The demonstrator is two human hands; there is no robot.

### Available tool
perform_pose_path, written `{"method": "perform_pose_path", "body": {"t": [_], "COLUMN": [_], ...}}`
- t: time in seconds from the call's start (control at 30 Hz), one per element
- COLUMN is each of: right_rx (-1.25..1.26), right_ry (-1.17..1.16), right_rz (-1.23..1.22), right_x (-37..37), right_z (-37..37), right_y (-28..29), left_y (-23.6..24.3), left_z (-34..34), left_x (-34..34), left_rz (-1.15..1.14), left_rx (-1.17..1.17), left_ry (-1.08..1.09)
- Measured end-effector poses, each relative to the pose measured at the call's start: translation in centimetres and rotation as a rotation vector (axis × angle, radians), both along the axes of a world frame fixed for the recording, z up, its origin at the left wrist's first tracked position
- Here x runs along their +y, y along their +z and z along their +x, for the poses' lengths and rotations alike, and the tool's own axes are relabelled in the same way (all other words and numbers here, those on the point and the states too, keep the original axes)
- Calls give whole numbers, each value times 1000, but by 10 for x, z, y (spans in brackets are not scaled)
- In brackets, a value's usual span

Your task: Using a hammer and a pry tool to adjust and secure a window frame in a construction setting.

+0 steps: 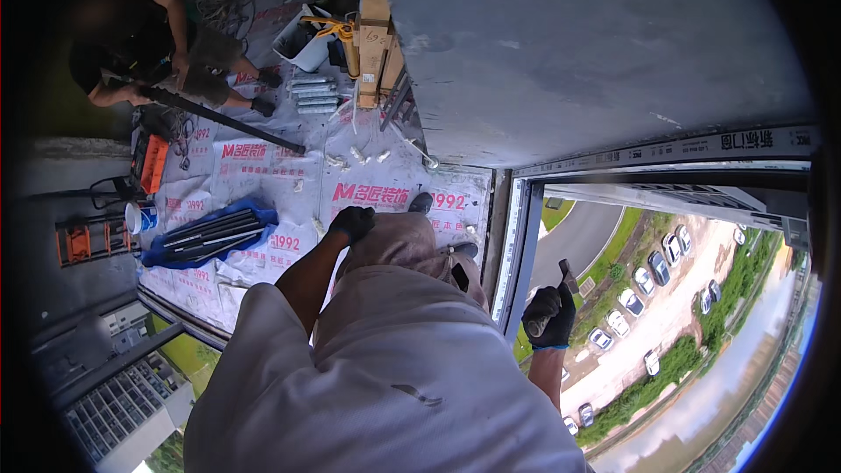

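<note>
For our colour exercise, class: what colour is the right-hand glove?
The right-hand glove looks black, with a blue cuff; best seen in the head view.

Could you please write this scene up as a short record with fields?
Left hand: dark-gloved, by the knee, no tool visible
Right hand: dark-gloved, gripping a tool with a metal end; exact kind unclear
Co-worker: holding a long black bar
Floor: printed protective sheet; blue wrapping under dark strips
Far side: yellow caulking gun at a white bin
Outside: parked cars far below
</note>
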State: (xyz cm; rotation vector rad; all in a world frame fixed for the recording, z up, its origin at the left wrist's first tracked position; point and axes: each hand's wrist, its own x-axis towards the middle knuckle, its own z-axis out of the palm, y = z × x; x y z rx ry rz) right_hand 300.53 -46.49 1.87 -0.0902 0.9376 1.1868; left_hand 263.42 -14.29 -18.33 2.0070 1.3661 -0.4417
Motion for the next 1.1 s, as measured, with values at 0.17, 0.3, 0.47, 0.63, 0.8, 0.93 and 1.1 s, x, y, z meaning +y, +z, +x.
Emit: {"method": "perform_pose_path", "body": {"t": [0.17, 0.3, 0.47, 0.63, 0.8, 0.93, 1.1], "right_rx": [-72, -144, -67, -52, -186, -375, -371], "right_ry": [221, 439, 462, 493, 549, 677, 703], "right_rz": [-132, -106, -256, -302, -419, -683, -730], "right_x": [39, 72, 145, 212, 268, 278, 282], "right_z": [-3, -20, -75, -140, -189, -205, -218], "right_y": [10, 4, -16, -12, 6, 9, 10], "left_y": [-10, -8, 48, 94, 117, 141, 134], "left_z": [-53, -35, 40, 88, 99, 94, 94], "left_x": [-7, 36, 107, 127, 108, 109, 123], "left_rz": [148, 130, -20, -234, -364, -499, -548], "left_rx": [-46, -143, -383, -552, -635, -590, -604], "left_ry": [-155, 69, -249, -629, -842, -871, -956]}}
